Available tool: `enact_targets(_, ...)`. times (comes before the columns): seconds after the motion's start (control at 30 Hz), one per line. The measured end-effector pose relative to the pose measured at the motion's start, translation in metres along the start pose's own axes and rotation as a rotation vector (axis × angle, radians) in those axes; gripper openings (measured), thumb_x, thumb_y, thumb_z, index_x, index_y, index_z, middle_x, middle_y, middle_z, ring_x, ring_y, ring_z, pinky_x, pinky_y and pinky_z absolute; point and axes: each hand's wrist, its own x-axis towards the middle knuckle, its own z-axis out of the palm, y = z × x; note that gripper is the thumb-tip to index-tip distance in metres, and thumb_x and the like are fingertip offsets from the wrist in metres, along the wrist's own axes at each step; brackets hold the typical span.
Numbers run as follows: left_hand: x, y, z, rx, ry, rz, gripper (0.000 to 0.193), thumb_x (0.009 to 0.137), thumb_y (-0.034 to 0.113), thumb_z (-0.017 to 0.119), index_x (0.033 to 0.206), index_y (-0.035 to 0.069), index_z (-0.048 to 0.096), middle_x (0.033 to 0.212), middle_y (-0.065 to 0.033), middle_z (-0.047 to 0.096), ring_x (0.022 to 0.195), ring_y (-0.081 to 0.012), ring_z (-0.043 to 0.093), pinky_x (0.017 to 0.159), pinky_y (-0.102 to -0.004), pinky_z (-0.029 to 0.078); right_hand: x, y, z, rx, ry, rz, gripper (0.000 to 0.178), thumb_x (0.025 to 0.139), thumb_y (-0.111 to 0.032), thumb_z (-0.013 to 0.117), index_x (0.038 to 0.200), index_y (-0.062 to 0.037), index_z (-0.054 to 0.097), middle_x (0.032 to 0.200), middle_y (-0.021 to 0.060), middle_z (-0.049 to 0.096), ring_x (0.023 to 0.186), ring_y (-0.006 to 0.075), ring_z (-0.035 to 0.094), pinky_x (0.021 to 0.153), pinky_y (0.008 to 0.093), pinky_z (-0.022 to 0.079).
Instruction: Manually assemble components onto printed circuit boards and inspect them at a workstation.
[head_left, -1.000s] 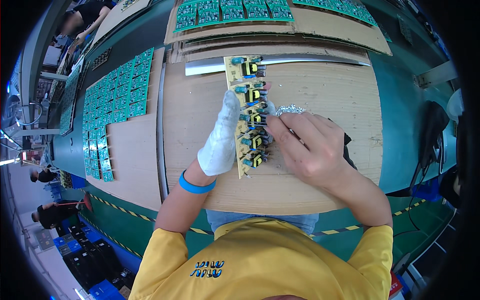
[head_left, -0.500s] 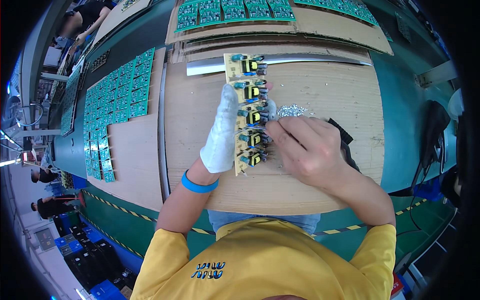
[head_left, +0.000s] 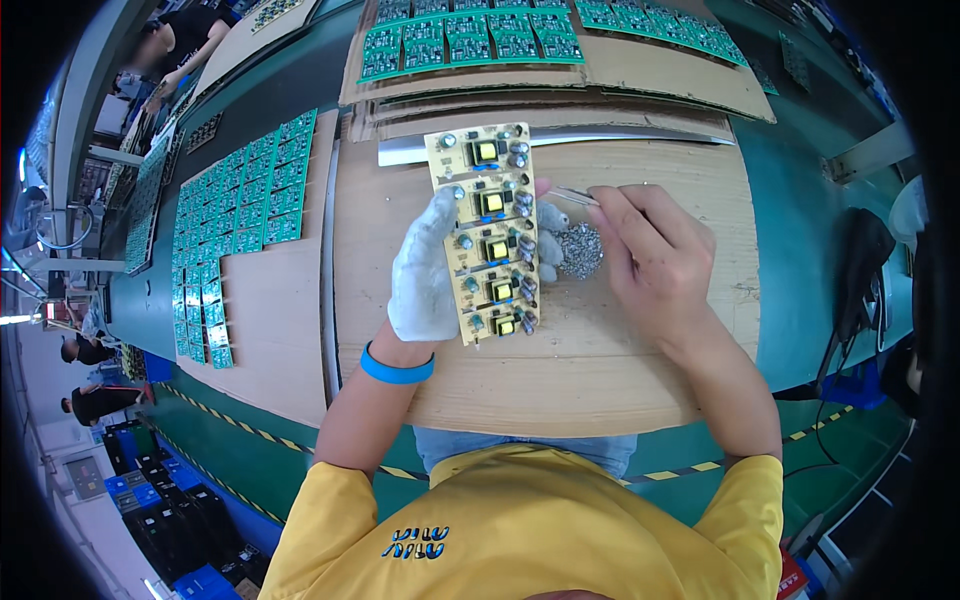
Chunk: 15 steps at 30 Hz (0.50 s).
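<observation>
"While the left hand [head_left: 420, 285] holds the yellow circuit panel [head_left: 470, 245], where does that panel sit?"

"It is raised above the cardboard sheet [head_left: 640, 370] on the table [head_left: 795, 320], between the near and far edges. Its long sides run from far to near, and its five modules, each with a yellow-and-black block, face up."

"And the fingers on it?"

"They pinch it: the white-gloved thumb lies over the panel's left margin, and other fingers come out from behind its right side. A blue wristband [head_left: 397, 367] circles that wrist."

"What does the right hand [head_left: 660, 250] do?"

"Bare, it pinches a slim metal tool [head_left: 573, 195] between thumb and forefinger. The tip points at a left fingertip; whether it touches, one cannot tell."

"Anything else lying nearby?"

"A heap of small silvery parts [head_left: 580, 252] rests on the cardboard, just beside the gloved fingers. Rows of green circuit boards [head_left: 230, 200] lie toward the table's left edge, and a second batch [head_left: 475, 45] toward its far edge."
</observation>
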Motion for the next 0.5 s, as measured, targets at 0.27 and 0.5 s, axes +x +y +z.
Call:
enact_targets(0.27, -0.0057, -0.0057, 0.0028, -0.06, -0.005, -0.039, 0.076, 0.105, 0.059, 0.04, 0.151, -0.001, 0.04, 0.129, -0.026, 0.063, 0.107, -0.0382, 0.07, 0.089, -0.0508, 0.061, 0.0021, -0.0021, 0.003, -0.024, 0.083, -0.122, 0.023, 0.077, -0.003, 0.08, 0.099, -0.0044, 0.073, 0.082, 0.0051, 0.065, 0.062, 0.02, 0.063, 0.051, 0.0314, 0.049)
enact_targets(0.5, -0.0101, -0.0088, 0.008, 0.002, 0.054, -0.042, 0.07, 0.107, 0.056, 0.038, 0.151, 0.001, 0.04, 0.13, -0.0242, 0.063, 0.108, -0.0371, 0.07, 0.089, -0.0512, 0.061, 0.0011, -0.0043, 0.0027, -0.057, 0.059, -0.135, 0.025, 0.077, 0.0, 0.08, 0.101, -0.0034, 0.075, 0.084, 0.0071, 0.068, 0.063, 0.021, 0.064, 0.052, 0.0307, 0.05)
